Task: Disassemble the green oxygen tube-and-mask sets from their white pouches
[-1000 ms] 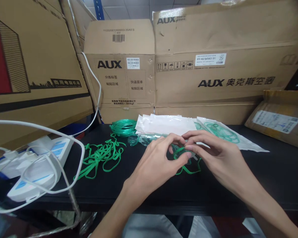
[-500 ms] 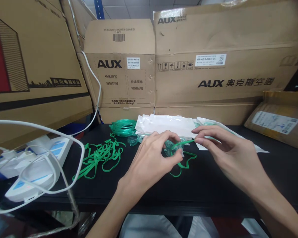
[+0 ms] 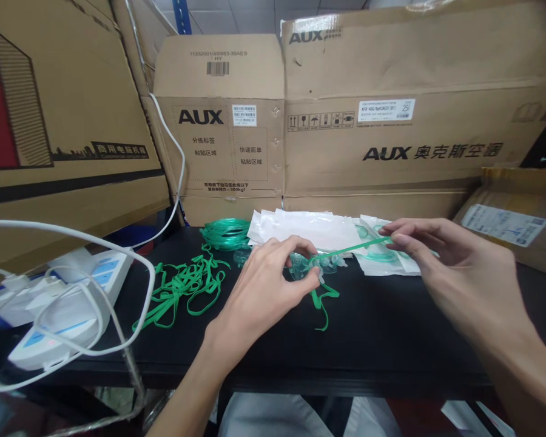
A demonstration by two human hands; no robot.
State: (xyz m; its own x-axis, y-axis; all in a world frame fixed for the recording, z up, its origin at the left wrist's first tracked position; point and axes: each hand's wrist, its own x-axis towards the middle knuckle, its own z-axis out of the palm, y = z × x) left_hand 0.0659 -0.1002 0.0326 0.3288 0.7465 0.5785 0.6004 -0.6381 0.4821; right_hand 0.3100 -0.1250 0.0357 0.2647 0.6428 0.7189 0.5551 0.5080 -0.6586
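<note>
My left hand (image 3: pixel 264 285) is closed around a clear greenish plastic mask (image 3: pixel 299 267), thumb and fingers gripping its edges. A flat green elastic strap (image 3: pixel 352 248) runs taut from the mask up to my right hand (image 3: pixel 450 261), which pinches its end between thumb and fingers. Below the mask, the strap's other part dangles in loose folds. More clear mask pieces (image 3: pixel 331 262) lie just behind, partly hidden by my left hand. Left of that hand, a tangled pile of green straps (image 3: pixel 186 288) rests on the black table.
A coil of green tubing (image 3: pixel 225 233) and white packets (image 3: pixel 304 229) lie at the back, with another packet (image 3: pixel 375 267) behind the right hand. Large cardboard boxes (image 3: pixel 232 145) wall in the table. A white power strip (image 3: pixel 68 321) with looping cables takes up the left.
My right hand has moved right and slightly up, drawing the green strap out longer and straighter. The left hand has shifted a little left with the mask, and the hanging folds are shorter.
</note>
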